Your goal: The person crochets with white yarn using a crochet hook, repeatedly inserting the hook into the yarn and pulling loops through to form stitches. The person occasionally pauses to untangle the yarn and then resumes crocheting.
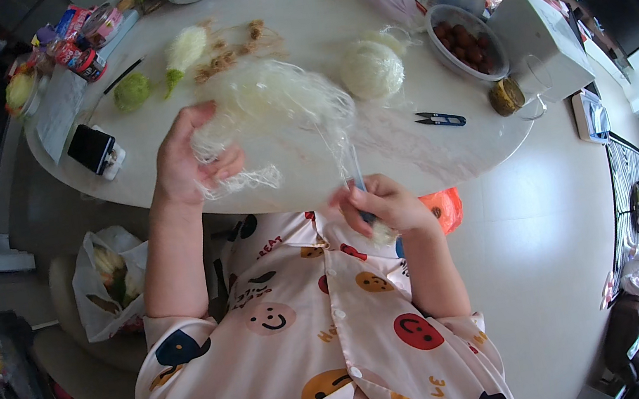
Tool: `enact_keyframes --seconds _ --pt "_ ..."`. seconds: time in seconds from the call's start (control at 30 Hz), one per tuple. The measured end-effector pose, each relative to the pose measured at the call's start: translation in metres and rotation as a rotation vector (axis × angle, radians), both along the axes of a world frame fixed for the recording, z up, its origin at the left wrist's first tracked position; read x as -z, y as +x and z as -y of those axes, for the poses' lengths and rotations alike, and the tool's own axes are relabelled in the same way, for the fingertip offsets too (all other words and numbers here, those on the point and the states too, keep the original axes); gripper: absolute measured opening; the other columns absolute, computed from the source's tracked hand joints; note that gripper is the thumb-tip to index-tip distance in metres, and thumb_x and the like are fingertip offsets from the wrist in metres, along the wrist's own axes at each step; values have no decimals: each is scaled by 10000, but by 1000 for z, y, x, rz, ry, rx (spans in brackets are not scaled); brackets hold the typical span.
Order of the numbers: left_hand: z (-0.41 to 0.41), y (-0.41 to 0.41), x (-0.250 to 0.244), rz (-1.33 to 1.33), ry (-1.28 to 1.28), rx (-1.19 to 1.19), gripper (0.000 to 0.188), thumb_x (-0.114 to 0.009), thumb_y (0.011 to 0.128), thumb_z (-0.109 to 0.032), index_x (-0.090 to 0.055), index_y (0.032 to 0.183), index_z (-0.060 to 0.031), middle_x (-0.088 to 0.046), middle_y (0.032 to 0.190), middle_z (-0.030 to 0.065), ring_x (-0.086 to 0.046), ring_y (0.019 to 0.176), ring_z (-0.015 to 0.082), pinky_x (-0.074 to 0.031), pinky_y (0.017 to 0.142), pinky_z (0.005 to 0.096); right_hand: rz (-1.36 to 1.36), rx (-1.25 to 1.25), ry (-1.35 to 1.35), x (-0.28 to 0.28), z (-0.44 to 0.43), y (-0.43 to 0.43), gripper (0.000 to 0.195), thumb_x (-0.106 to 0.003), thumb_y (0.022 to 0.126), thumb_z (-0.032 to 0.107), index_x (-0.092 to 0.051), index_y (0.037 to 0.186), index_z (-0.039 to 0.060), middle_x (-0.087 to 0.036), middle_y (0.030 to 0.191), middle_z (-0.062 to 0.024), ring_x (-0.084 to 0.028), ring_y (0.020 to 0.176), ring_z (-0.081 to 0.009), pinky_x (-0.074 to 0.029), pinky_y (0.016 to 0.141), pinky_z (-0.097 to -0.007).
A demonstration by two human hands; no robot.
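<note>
A loose tangle of fine, pale yellow-white yarn (277, 90) spreads over the table's near half. My left hand (193, 157) holds its left side, with strands looped around the fingers. Near the table's front edge, my right hand (379, 202) grips a crochet hook (358, 174) with a blue-grey handle, its shaft pointing up beside taut strands. A small pale knitted piece (384, 232) shows under that hand. A wound ball of the pale yarn (372, 69) rests to the right. Further left lie a green yarn ball (132, 92) and a pale yarn bundle with a green end (186, 51).
Dark blue thread snips (441, 119) lie on the marble-look table (306, 192). At right stand a plastic tub of brown round fruits (467, 44) and a tipped glass mug (519, 92). Brown yarn scraps (233, 50) lie behind the tangle; a black phone (92, 149) is at left.
</note>
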State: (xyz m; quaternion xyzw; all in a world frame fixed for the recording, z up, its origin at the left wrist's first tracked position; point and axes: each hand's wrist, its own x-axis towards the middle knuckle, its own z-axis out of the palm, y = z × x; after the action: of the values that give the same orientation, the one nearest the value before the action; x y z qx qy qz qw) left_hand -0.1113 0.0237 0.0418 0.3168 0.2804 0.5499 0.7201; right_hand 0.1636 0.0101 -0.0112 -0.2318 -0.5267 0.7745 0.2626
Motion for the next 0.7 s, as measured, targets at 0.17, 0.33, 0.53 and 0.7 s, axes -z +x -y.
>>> enact_keyframes --seconds 0.17,0.33,0.53,0.7 --pt "-19 -42 10 66 40 -87 295 -470 877 -318 -555 825 -41 -316 435 -22 -237 323 84 -265 380 237 -15 487 -58 23 16 104 277 -553 870 224 -526 653 55 -486 534 -35 -419 387 -128 -307 354 -281" --pt "-24 -50 28 -249 -212 -373 283 -492 884 -311 -565 853 -40 -441 523 2 -261 331 76 -282 388 236 -572 897 -32 17 28 199 265 -396 974 243 -415 753 98 -340 500 21 -285 350 -95 -222 304 -252" --pt "-37 -27 33 -325 22 -356 340 -427 921 -308 -534 1113 -48 -649 951 117 -580 596 147 -442 441 251 -753 700 152 10 30 248 306 -337 1001 243 -378 734 99 -298 506 13 -238 386 -86 -192 331 -245" --pt "-40 -41 33 -250 -3 -500 370 -407 936 -327 -487 1179 -60 -640 983 118 -624 797 185 -490 538 278 -951 850 170 11 29 290 326 -301 1006 280 -395 751 100 -345 595 0 -266 469 -105 -273 418 -233"
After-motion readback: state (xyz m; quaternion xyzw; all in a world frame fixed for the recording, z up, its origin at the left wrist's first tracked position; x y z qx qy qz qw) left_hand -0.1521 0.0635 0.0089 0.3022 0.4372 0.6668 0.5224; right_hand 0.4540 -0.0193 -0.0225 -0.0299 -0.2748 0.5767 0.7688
